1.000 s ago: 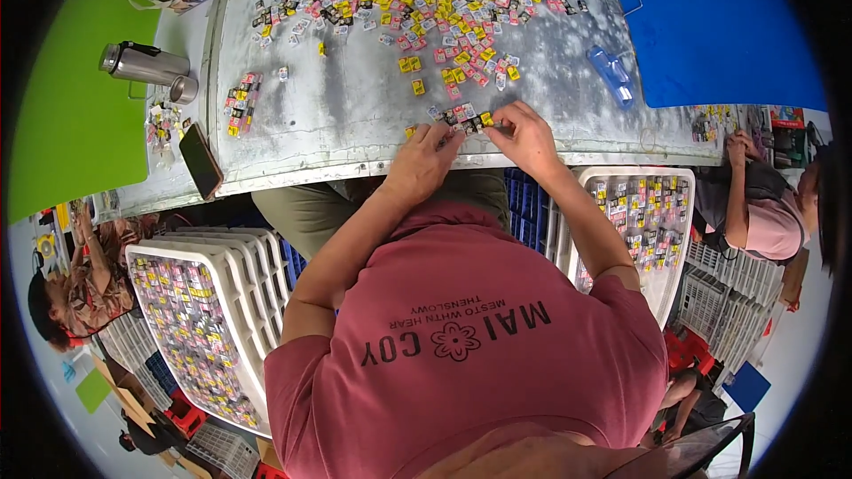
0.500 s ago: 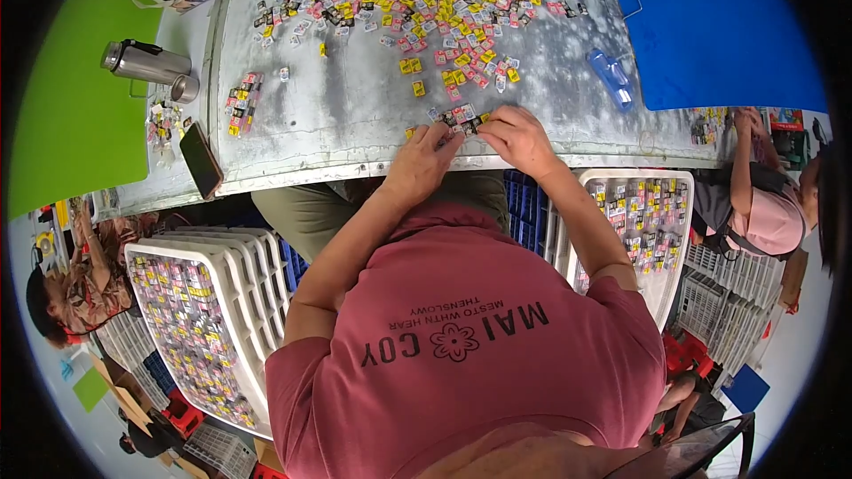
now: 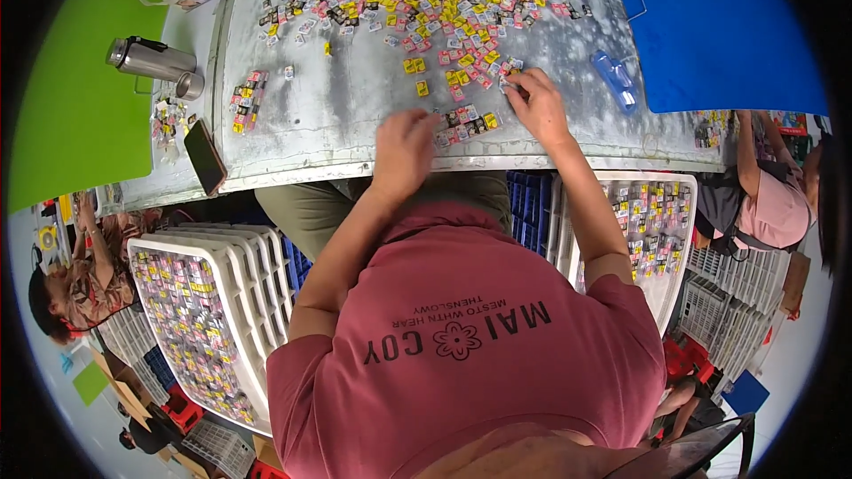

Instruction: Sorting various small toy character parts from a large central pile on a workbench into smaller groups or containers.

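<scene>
Smeared by motion, my left hand (image 3: 404, 153) is over the near part of the table, just left of a short clear pack (image 3: 469, 125) set with rows of small pink, black, white and yellow printed pieces. Its fingers are too blurred to read. Up and to the right, my right hand (image 3: 540, 111) has its thumb and forefinger pinched at a small whitish piece at the near edge of the loose pieces (image 3: 461, 13). The pack lies flat between my hands, touched by neither as far as I can see.
Left on the metal table are another filled pack (image 3: 249, 101), a phone (image 3: 205, 158) and a steel flask (image 3: 151, 59). A clear blue plastic object (image 3: 614, 82) lies right, near a blue panel (image 3: 728, 27). White crates (image 3: 257, 302) flank my legs. Other people sit at both sides.
Both hands have let go of the pack, which now lies in view. My left hand has drawn back to the left; my right has moved up to the loose pieces.
</scene>
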### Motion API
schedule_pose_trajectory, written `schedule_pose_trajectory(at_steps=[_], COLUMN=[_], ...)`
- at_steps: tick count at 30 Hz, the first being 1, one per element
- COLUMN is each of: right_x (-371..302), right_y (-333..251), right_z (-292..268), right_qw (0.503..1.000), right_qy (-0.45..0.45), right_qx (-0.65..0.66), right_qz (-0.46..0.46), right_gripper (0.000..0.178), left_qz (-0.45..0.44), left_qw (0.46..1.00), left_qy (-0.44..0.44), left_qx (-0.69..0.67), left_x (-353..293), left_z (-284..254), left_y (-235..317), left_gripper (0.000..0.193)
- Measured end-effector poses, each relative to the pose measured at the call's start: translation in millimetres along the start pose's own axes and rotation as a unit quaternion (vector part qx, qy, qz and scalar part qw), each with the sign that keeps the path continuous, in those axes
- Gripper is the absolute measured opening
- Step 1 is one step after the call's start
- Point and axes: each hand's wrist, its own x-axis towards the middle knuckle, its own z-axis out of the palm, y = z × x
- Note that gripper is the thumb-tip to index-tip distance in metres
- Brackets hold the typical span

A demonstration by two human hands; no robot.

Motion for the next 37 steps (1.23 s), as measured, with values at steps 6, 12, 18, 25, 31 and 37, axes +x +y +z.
schedule_pose_trajectory(at_steps=[6,12,18,25,31,37], right_x=[3.5,4.7,7.8,15.8,20.6,13.9], right_y=[-3.4,-8.6,-8.7,-27.2,-21.5,-29.2], right_z=[-1.0,1.7,8.4,8.9,24.0,17.9], right_qw=[0.999,0.999,0.997,1.0,0.99,0.998], right_qy=[-0.023,-0.027,-0.006,-0.027,-0.031,-0.064], right_qx=[-0.036,-0.034,-0.074,-0.011,-0.072,-0.001], right_qz=[-0.005,0.017,0.031,-0.009,-0.115,0.029], right_gripper=[0.027,0.029,0.03,0.023,0.017,0.02], left_qz=[-0.066,-0.002,0.012,0.062,0.114,0.105], left_qw=[0.996,1.0,0.998,0.994,0.979,0.978], left_qy=[0.062,-0.011,-0.053,-0.089,-0.164,-0.168], left_qx=[-0.017,-0.021,-0.009,0.001,0.04,0.058], left_x=[-20.8,-22.5,-25.6,-11.9,9.4,18.7], left_z=[-11.9,-7.5,-2.3,1.6,21.7,28.6], left_y=[-22.7,-7.8,-7.9,-2.6,7.6,13.9], left_gripper=[0.024,0.027,0.037,0.045,0.068,0.079])
